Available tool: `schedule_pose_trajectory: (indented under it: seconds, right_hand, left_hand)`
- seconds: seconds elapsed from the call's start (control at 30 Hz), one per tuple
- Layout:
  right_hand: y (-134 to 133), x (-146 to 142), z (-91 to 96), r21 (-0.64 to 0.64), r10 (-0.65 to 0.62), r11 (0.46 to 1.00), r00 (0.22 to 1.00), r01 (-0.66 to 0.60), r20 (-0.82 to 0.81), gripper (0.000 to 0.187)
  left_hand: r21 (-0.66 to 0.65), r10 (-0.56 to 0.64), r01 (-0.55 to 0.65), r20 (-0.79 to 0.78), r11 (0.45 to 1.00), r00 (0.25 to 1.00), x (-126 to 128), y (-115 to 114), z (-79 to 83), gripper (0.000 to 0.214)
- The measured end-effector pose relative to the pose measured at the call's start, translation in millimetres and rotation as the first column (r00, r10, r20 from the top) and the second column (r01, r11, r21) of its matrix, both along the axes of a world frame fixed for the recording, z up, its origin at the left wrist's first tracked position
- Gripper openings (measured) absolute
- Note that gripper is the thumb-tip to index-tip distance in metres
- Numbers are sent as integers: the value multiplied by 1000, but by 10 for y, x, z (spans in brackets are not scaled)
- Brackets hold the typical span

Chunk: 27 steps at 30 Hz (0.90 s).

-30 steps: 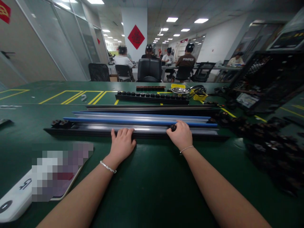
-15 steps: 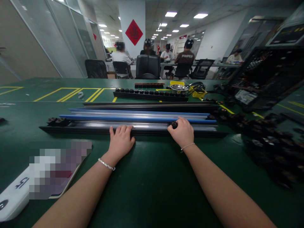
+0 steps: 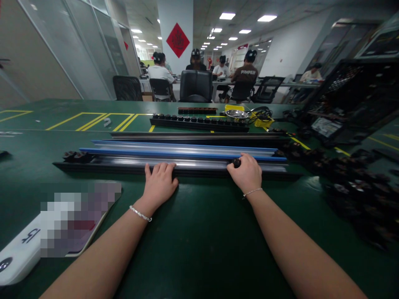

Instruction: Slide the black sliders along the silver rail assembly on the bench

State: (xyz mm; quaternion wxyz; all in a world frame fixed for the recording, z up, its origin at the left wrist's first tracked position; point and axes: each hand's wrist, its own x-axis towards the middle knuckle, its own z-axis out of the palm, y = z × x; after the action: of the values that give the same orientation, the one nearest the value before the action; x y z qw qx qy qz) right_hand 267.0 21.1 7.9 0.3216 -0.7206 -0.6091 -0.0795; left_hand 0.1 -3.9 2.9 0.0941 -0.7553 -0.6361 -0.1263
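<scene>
A long black rail (image 3: 199, 171) with a shiny inner channel lies across the green table in front of me. My left hand (image 3: 160, 182) holds its front wall near the middle, fingers hooked over the edge and thumb on the near side. Farther right, my right hand (image 3: 247, 174) pinches a small black part (image 3: 237, 162) at the channel; its lower side is hidden. Two similar black parts (image 3: 77, 156) sit at the rail's left end. Just behind lies a blue-edged strip (image 3: 183, 150), close along the rail.
Another dark rail (image 3: 193, 137) and a rail filled with black parts (image 3: 199, 123) lie farther back. Loose black parts are heaped (image 3: 358, 191) at the right. A phone-like white object (image 3: 21, 253) lies at the left. A metal dish (image 3: 236, 113) and people sitting are beyond.
My right hand has slid a little to the right along the rail with the small black part. My left hand stays at the same spot on the rail.
</scene>
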Motion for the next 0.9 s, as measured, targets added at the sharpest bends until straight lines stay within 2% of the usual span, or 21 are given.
schedule_pose_trajectory:
  seconds: [0.33,0.6,0.9]
  right_hand:
    - [0,75,-32,11,-2,1000,1000,2,28,21]
    - [0,82,-10,11,-19,1000,1000,19,24,27]
    - [5,86,-22,-1,-18,1000,1000,18,7,26]
  left_hand:
    - [9,4,-4,-3,1000,1000,6,-3,-8,46]
    - [23,-12,12,5,1000,1000,-4,-7,-13,46]
    - [-10,-6,6,27,1000,1000,-3,-12,2,47]
